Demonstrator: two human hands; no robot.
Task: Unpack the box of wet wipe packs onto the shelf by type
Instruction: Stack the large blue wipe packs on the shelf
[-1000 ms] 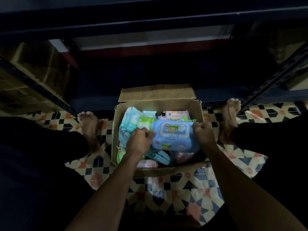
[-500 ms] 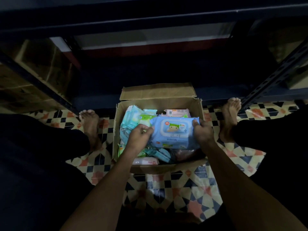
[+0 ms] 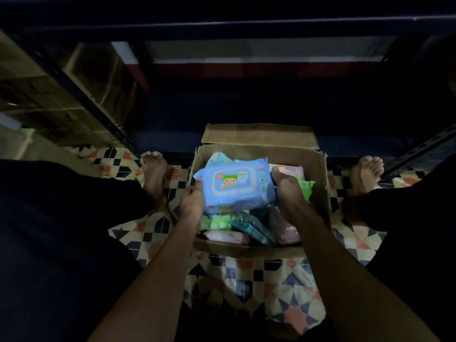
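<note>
The blue wet wipe pack (image 3: 238, 187) was gripped at both ends by the left hand (image 3: 191, 201) and right hand (image 3: 287, 191), probably so it was lifted level from the cardboard box (image 3: 320, 183).

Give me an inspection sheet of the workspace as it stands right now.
Surface: patterned tile floor, dimly lit.
Job's things: blue wipe pack held above the open cardboard box; green pack, pink pack and teal packs in the box; the dark shelf behind looks bare, too dark to be sure.
Clutter: nothing seen.
Grippers: left hand and right hand grip the blue pack's ends.
Cables: nothing seen.
Surroundings: stacked cartons at left; bare feet beside the box.
</note>
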